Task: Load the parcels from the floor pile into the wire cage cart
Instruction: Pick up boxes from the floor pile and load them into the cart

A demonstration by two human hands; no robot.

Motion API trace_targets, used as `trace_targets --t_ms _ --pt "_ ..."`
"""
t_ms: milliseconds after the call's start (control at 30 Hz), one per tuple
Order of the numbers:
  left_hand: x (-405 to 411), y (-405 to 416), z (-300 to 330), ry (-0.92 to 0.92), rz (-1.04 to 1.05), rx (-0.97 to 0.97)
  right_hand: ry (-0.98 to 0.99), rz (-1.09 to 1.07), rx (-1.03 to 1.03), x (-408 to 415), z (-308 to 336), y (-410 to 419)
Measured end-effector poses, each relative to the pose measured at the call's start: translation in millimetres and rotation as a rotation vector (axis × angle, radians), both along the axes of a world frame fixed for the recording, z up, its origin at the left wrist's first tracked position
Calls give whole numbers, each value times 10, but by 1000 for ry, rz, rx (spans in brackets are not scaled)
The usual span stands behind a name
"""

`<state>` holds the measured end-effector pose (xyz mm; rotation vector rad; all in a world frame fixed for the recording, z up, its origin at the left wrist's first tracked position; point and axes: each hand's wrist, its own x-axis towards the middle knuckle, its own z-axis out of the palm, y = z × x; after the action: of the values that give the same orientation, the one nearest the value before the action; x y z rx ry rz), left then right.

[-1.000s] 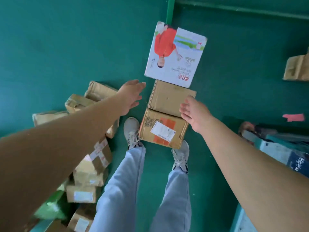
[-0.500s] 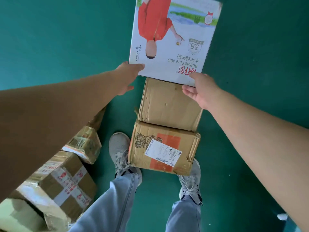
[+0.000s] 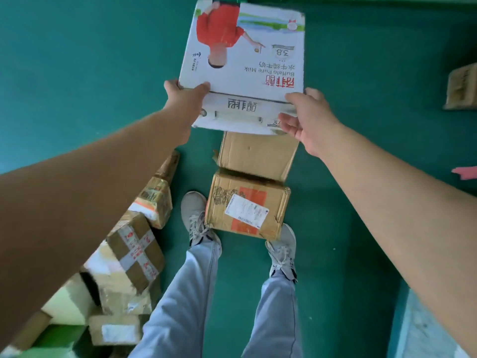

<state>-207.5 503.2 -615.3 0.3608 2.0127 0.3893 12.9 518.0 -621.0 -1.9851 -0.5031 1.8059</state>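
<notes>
A white milk carton box (image 3: pixel 245 63) with a red-dressed figure printed on top is tilted up off the green floor, its near side raised. My left hand (image 3: pixel 187 99) grips its near left corner, thumb on top. My right hand (image 3: pixel 307 117) holds its near right corner. Just below it a plain brown box (image 3: pixel 255 155) lies on the floor, and a brown box with a white label and orange patch (image 3: pixel 247 205) sits between my shoes. The wire cage cart is not in view.
A pile of taped brown parcels (image 3: pixel 131 254) lies at the lower left beside my left leg. Another brown box (image 3: pixel 462 86) sits at the right edge. A pink scrap (image 3: pixel 464 173) lies on the floor. A pale blue surface (image 3: pixel 428 332) is at the lower right.
Both hands reached forward past the brown boxes and closed on the white milk box's near corners. Its near side has come up off the floor.
</notes>
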Motion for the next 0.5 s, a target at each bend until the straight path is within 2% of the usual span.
trace_targets --t_ms 200,500 --pt "90 -492 1489 -45 110 12 -1 110 -2 119 1444 -383" --pt "505 -1606 4019 -30 -6 92 1 284 -17 801 4013 -1591"
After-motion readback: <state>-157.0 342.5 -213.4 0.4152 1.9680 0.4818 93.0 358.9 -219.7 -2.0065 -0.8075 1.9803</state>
